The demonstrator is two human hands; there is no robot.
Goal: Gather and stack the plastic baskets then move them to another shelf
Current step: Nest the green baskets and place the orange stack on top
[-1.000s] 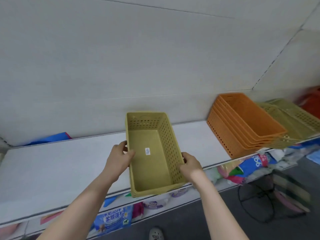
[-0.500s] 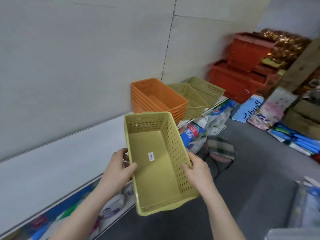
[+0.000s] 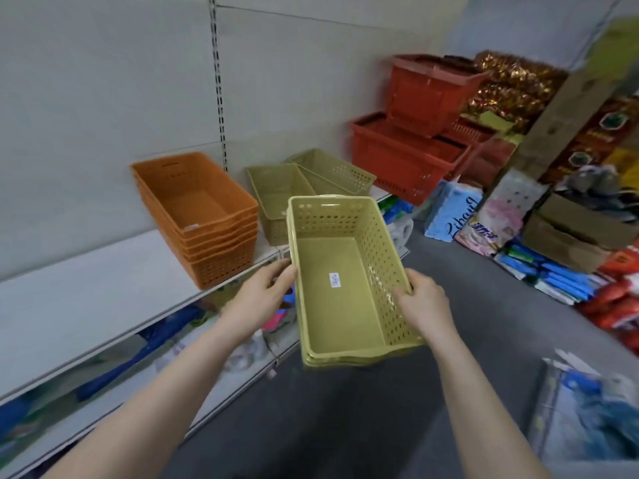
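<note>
I hold a small stack of yellow-green perforated baskets (image 3: 340,299) in the air over the aisle floor, a white sticker on the inner bottom. My left hand (image 3: 257,297) grips its left rim and my right hand (image 3: 423,305) grips its right wall. On the white shelf (image 3: 86,299) stands a stack of several orange baskets (image 3: 200,216). To their right sit more yellow-green baskets (image 3: 276,191), and another one (image 3: 337,169) lies tilted against them.
Red shopping baskets (image 3: 411,150) are piled at the shelf's far end. Packaged goods and cardboard boxes (image 3: 574,233) line the right side of the grey floor (image 3: 363,426). Lower shelves hold colourful packets. A blue-and-white bundle (image 3: 587,406) sits at the bottom right.
The basket stack has come off the shelf and swung right over the aisle. My view has turned right, bringing the orange stack, green baskets and red baskets closer.
</note>
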